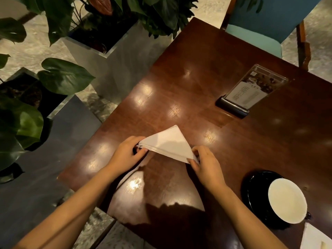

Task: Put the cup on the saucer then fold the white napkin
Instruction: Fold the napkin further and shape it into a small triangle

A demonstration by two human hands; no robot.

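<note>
Head view: I see left hand (125, 153) and right hand (206, 166) pinching napkin (168, 142) corners, left of the saucer (255, 186) bearing the cup (285, 200).

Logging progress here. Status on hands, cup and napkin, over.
Left hand and right hand each pinch a corner of the white napkin, folded to a triangle. Cup sits on saucer. Menu stand stands apart.

Napkin (168, 143) lies mid-surface (197, 72) — cup (287, 200) on saucer (255, 186) near right, menu stand (249, 92) far right, planters (100, 56) left.
</note>
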